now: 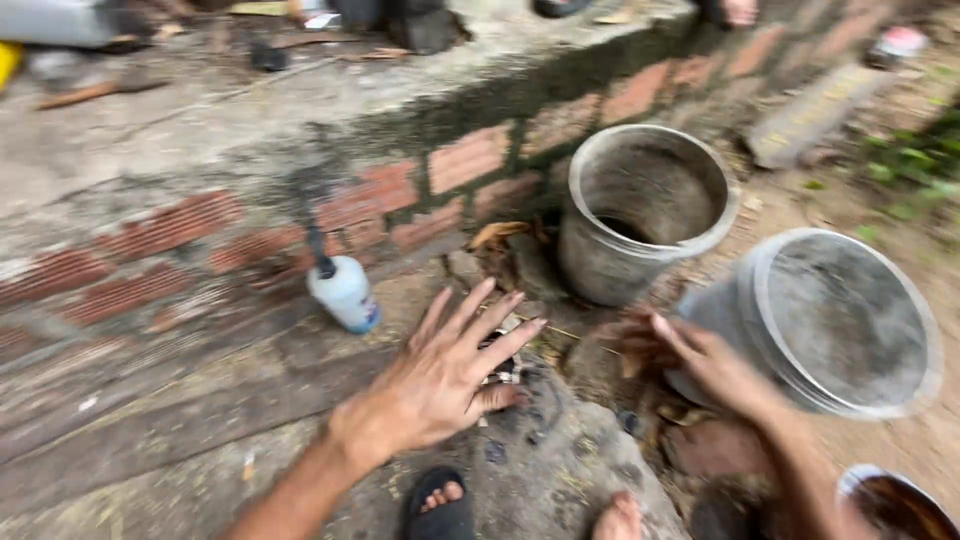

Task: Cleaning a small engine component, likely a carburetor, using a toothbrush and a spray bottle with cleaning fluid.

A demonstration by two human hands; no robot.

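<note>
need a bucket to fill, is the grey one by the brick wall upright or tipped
Upright: the grey bucket stands with its round open mouth facing up, beside the brick wall.

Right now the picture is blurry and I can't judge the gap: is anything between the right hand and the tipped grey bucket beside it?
Nothing visible stands between them. The right hand already reaches the side of the tipped grey bucket, low on its wall, though blur hides whether it touches. The upright bucket stands behind, out of the way. The left hand is spread open over the ground.

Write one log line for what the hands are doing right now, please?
left hand: open, fingers spread above ground debris | right hand: open, by tilted grey bucket | upright bucket beside brick wall | white bottle at wall
</note>
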